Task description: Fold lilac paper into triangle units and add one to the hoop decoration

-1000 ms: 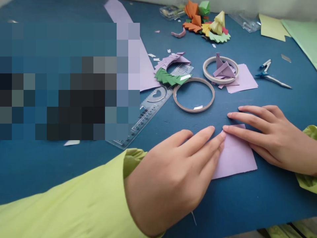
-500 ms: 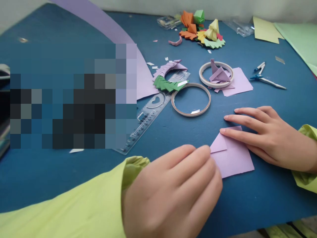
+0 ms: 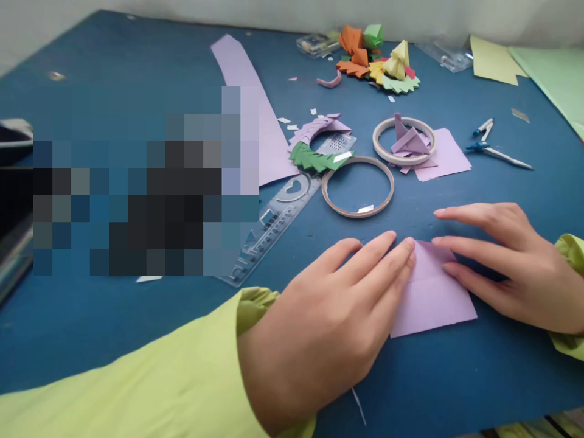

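Note:
A piece of lilac paper [image 3: 435,304] lies on the blue table in front of me, with a crease across its upper part. My left hand [image 3: 328,310] rests over its upper left side, fingers stretched out and fingertips pressing near the top corner. That hand covers the paper's left edge and any fold there. At the upper right edge, my right hand [image 3: 506,261] touches the paper with its fingertips, fingers spread apart. Beyond the hands sit two tape rolls [image 3: 325,187]; folded lilac pieces [image 3: 413,141] lie in the farther one.
A purple-and-green folded paper ring [image 3: 314,159] lies by a clear stencil ruler [image 3: 274,225]. Lilac sheets [image 3: 449,155] and a compass [image 3: 499,155] lie farther right. Orange and yellow paper models [image 3: 353,52] stand at the back. A long lilac sheet [image 3: 255,103] and a pixelated patch are left.
My left hand has moved from a curled pose at the paper's left corner onto its upper left side, fingers straightened. The small folded flap is now covered. My right hand has drawn slightly back.

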Available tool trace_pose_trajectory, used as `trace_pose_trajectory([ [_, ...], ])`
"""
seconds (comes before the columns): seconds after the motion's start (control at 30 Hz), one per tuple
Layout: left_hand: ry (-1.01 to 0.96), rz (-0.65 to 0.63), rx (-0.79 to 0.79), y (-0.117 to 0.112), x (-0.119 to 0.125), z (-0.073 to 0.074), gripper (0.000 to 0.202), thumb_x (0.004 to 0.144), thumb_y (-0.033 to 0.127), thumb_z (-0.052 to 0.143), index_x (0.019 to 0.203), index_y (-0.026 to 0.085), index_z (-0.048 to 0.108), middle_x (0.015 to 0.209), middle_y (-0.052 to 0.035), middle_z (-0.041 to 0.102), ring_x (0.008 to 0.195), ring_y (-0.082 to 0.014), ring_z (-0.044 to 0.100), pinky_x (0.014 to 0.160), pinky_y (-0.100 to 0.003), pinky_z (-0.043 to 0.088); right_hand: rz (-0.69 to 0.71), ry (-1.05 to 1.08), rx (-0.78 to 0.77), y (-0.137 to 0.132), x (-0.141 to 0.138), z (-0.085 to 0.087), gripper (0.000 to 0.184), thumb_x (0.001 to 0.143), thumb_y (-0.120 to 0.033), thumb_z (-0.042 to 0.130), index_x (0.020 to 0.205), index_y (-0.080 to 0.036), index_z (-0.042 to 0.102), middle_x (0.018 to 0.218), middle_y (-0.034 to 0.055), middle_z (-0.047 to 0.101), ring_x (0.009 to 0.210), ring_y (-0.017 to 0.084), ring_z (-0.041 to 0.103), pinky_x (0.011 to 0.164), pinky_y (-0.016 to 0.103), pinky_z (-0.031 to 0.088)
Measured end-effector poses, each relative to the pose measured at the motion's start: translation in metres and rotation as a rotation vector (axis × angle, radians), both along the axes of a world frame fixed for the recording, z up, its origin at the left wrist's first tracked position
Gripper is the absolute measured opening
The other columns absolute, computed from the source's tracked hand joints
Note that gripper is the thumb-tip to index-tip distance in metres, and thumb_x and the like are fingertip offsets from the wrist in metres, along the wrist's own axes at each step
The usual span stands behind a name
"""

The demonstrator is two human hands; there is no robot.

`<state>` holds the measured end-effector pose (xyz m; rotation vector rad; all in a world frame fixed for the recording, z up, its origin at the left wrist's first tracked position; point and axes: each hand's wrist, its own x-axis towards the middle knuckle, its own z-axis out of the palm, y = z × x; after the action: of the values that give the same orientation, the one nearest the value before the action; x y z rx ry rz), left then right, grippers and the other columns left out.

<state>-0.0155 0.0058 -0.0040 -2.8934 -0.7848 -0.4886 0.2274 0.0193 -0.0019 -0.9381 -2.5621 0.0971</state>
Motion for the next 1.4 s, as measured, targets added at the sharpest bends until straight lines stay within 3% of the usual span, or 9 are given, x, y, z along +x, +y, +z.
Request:
trace_pose_trajectory([
  [0.1, 0.005, 0.023, -0.017, 0.0, -0.001, 0.0, 0.034, 0.095, 0.009, 0.039, 0.12, 0.004, 0.062, 0.127, -0.0148, 0.063, 0.116, -0.0319, 0.06, 0.086, -0.045, 0.055, 0.094, -0.092, 0.098, -0.001, 0.001, 0.0, 0.027, 0.094, -0.014, 0.052, 0.121, -0.014, 0.058, 0.131, 0.0157, 0.058, 0.121, 0.027, 0.052, 0.091, 0.047, 0.041],
  [0.4, 0.033, 0.042, -0.048, 0.001, 0.001, 0.0, 0.036, 0.096, 0.01, 0.037, 0.122, 0.004, 0.061, 0.129, -0.016, 0.061, 0.119, -0.0307, 0.056, 0.089, -0.044, 0.051, 0.151, -0.204, 0.093, -0.005, 0.002, -0.002, 0.035, 0.099, -0.012, 0.035, 0.131, -0.012, 0.052, 0.13, 0.0126, 0.06, 0.122, 0.025, 0.053, 0.096, 0.049, 0.039],
  [0.67, 0.023, 0.041, -0.034, 0.0, 0.001, -0.004, 0.038, 0.095, 0.01, 0.036, 0.126, 0.003, 0.058, 0.129, -0.0173, 0.061, 0.118, -0.0315, 0.057, 0.088, -0.044, 0.049, 0.16, -0.19, 0.186, -0.013, -0.002, -0.002, 0.034, 0.096, -0.005, 0.036, 0.126, -0.005, 0.054, 0.131, 0.0124, 0.059, 0.126, 0.025, 0.052, 0.097, 0.049, 0.042],
  [1.0, 0.035, 0.043, -0.018, -0.001, 0.001, -0.002, 0.037, 0.096, 0.01, 0.036, 0.124, 0.002, 0.059, 0.128, -0.0177, 0.062, 0.117, -0.0314, 0.058, 0.087, -0.045, 0.05, 0.178, -0.296, 0.254, -0.014, -0.003, 0.0, 0.037, 0.095, -0.005, 0.034, 0.124, -0.008, 0.057, 0.135, 0.0118, 0.056, 0.13, 0.024, 0.049, 0.097, 0.048, 0.047],
  [1.4, -0.014, 0.016, -0.007, -0.001, 0.003, -0.002, 0.033, 0.096, 0.008, 0.039, 0.118, 0.004, 0.064, 0.121, -0.0182, 0.066, 0.11, -0.0324, 0.063, 0.082, -0.045, 0.056, 0.211, -0.335, 0.27, -0.018, -0.004, 0.001, 0.037, 0.095, -0.005, 0.035, 0.127, 0.001, 0.052, 0.136, 0.0173, 0.054, 0.131, 0.028, 0.047, 0.098, 0.048, 0.045],
])
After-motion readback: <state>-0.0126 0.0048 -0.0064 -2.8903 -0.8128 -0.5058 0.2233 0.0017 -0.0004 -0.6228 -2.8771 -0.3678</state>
